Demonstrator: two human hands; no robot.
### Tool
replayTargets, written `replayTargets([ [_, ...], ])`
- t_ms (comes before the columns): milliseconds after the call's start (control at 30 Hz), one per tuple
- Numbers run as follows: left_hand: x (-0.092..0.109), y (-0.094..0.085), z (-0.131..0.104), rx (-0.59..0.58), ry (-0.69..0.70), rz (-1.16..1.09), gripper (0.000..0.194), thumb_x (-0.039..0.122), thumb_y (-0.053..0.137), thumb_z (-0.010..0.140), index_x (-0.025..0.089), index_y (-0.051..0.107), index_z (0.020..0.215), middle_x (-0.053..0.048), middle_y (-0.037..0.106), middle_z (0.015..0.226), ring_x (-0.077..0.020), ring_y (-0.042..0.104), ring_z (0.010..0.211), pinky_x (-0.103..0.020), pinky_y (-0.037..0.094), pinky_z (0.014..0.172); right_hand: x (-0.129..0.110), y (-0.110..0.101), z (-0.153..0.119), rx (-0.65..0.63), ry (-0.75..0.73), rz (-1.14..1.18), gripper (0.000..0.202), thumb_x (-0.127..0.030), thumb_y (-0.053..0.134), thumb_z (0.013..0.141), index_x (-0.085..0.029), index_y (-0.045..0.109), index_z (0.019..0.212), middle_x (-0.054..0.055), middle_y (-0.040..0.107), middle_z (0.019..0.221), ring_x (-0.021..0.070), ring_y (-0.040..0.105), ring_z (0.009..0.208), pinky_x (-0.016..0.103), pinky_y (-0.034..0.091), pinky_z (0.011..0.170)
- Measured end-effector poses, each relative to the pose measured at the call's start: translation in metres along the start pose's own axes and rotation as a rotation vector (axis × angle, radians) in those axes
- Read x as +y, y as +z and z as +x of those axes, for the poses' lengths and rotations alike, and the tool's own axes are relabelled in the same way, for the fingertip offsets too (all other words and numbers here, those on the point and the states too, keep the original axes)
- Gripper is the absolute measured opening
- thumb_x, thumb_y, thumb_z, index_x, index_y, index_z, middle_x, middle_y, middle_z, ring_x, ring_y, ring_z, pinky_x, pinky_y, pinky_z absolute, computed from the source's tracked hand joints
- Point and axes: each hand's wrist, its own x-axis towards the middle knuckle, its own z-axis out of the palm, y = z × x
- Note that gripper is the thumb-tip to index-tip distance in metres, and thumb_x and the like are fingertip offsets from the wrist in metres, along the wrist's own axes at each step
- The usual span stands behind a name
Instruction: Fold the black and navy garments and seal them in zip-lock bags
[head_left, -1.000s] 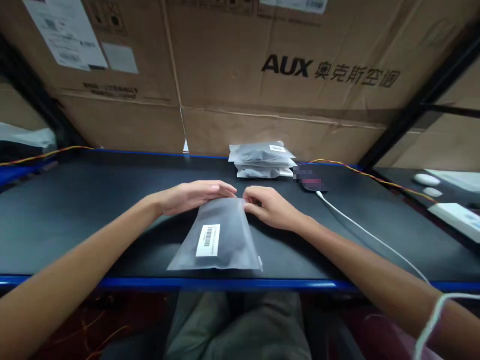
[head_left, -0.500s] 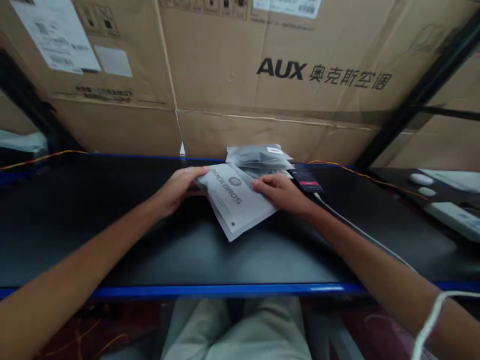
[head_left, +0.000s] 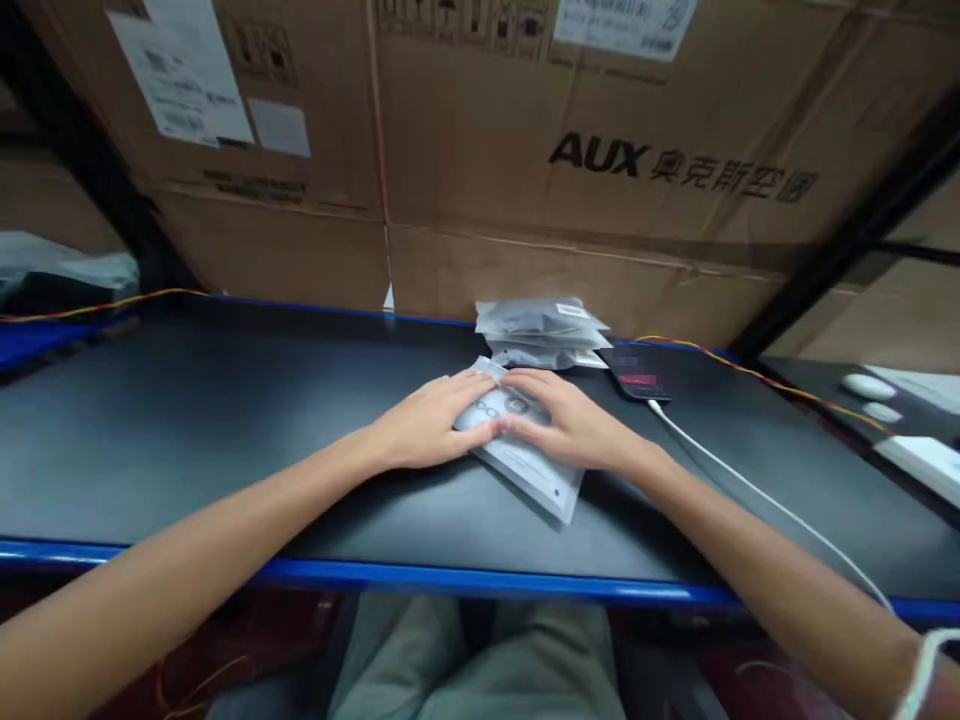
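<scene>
A frosted plastic pouch [head_left: 531,473] with dark print lies aslant on the black tabletop, one corner pointing towards me. My left hand [head_left: 433,418] rests flat over its left side, fingers stretched out. From the other side, my right hand [head_left: 571,420] lies over the pouch's right part with fingers extended. The two thumbs and fingertips nearly meet over the print, covering much of it. Just behind the hands is a stack of similar grey pouches [head_left: 541,320], the top one bearing a white label.
A phone [head_left: 637,375] with a white cable [head_left: 750,485] lies to the right of the stack. Large cardboard boxes [head_left: 480,200] stand along the back. The black table [head_left: 187,400] has a blue front edge. White items [head_left: 868,387] and a thin yellow-red wire are at the right.
The pouch, held up by its edges before, is now down on the table and turned. Both hands have moved from its edges to lie flat on top. The camera view has shifted slightly.
</scene>
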Motion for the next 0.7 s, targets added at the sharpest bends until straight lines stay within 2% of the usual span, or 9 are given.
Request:
replayTargets([
  [100, 0.000, 0.004, -0.001, -0.032, -0.037, 0.057, 0.071, 0.054, 0.036, 0.099, 0.008, 0.035, 0.153, -0.017, 0.030, 0.162, -0.0277, 0.026, 0.151, -0.045, 0.022, 0.124, -0.011, 0.008, -0.003, -0.204, 0.043, -0.011, 0.080, -0.064, 0.047, 0.094, -0.019, 0.027, 0.157, 0.018, 0.032, 0.161, 0.0334, 0.032, 0.148, 0.059, 0.027, 0.118],
  [200, 0.000, 0.007, -0.003, -0.055, -0.048, 0.080, 0.072, 0.054, 0.030, 0.101, 0.007, 0.028, 0.156, -0.017, 0.023, 0.164, -0.0275, 0.020, 0.153, -0.048, 0.020, 0.124, -0.014, 0.012, -0.004, -0.282, 0.097, -0.044, 0.087, -0.069, 0.040, 0.094, -0.018, 0.016, 0.160, 0.018, 0.020, 0.165, 0.0330, 0.019, 0.153, 0.064, 0.013, 0.120],
  [300, 0.001, 0.009, -0.004, -0.065, -0.036, 0.108, 0.073, 0.053, 0.027, 0.101, 0.005, 0.025, 0.156, -0.018, 0.022, 0.164, -0.0288, 0.019, 0.153, -0.049, 0.019, 0.124, -0.013, 0.014, -0.005, -0.276, 0.087, -0.064, 0.087, -0.070, 0.038, 0.094, -0.019, 0.014, 0.161, 0.018, 0.020, 0.165, 0.0320, 0.019, 0.153, 0.066, 0.007, 0.120],
  [433, 0.003, 0.010, -0.005, -0.073, -0.029, 0.143, 0.071, 0.052, 0.027, 0.102, 0.004, 0.028, 0.155, -0.020, 0.026, 0.163, -0.0305, 0.022, 0.152, -0.050, 0.021, 0.122, -0.011, 0.016, -0.005, -0.264, 0.064, -0.088, 0.089, -0.070, 0.040, 0.093, -0.018, 0.015, 0.160, 0.017, 0.020, 0.165, 0.0314, 0.020, 0.153, 0.065, 0.009, 0.120],
  [533, 0.005, 0.007, -0.004, -0.053, -0.013, 0.167, 0.066, 0.049, 0.029, 0.102, 0.005, 0.035, 0.151, -0.021, 0.036, 0.159, -0.0313, 0.033, 0.147, -0.049, 0.024, 0.120, -0.010, 0.015, -0.003, -0.275, 0.061, -0.084, 0.089, -0.069, 0.043, 0.092, -0.018, 0.017, 0.160, 0.016, 0.023, 0.165, 0.0320, 0.022, 0.153, 0.064, 0.011, 0.121],
  [633, 0.007, -0.001, -0.002, -0.011, 0.004, 0.171, 0.060, 0.052, 0.036, 0.100, 0.010, 0.046, 0.143, -0.018, 0.052, 0.146, -0.0305, 0.049, 0.133, -0.046, 0.036, 0.112, -0.005, 0.010, -0.001, -0.297, 0.044, -0.040, 0.091, -0.071, 0.047, 0.090, -0.020, 0.019, 0.160, 0.015, 0.026, 0.164, 0.0330, 0.024, 0.152, 0.065, 0.009, 0.121],
  [700, 0.007, -0.009, -0.001, -0.005, -0.006, 0.185, 0.059, 0.057, 0.042, 0.097, 0.015, 0.053, 0.136, -0.014, 0.059, 0.137, -0.0305, 0.055, 0.122, -0.045, 0.043, 0.104, 0.000, 0.004, 0.000, -0.277, 0.048, -0.031, 0.094, -0.073, 0.053, 0.085, -0.020, 0.026, 0.158, 0.016, 0.029, 0.163, 0.0353, 0.025, 0.151, 0.066, 0.008, 0.121],
])
